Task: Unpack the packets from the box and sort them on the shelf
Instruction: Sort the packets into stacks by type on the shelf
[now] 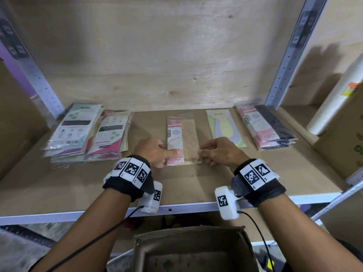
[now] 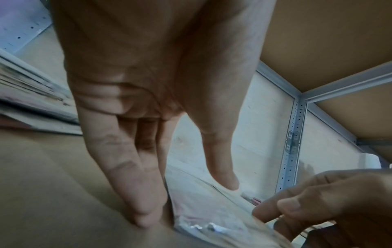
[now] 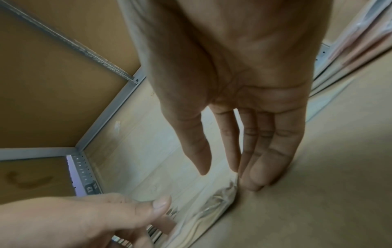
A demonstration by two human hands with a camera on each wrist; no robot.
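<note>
A pink-and-tan packet [image 1: 182, 140] lies flat in the middle of the brown shelf board [image 1: 196, 181]. My left hand [image 1: 169, 154] is at its near left corner, with the thumb lying on top and straight fingers [image 2: 144, 213] set on the board against the left edge. My right hand [image 1: 202, 152] touches the near right edge with straight fingers [image 3: 254, 182], its thumb hovering just above the packet [image 3: 212, 201]. The left wrist view shows the packet [image 2: 212, 218] between both hands. The open cardboard box [image 1: 192, 252] stands below the shelf, in front of me.
Two stacks of packets [image 1: 70, 132] [image 1: 112, 132] lie at the left. A green packet [image 1: 225, 128] and a pink-and-black stack [image 1: 265, 128] lie to the right. A white roll [image 1: 334, 107] and a carton [image 1: 343, 142] stand past the right upright [image 1: 284, 65].
</note>
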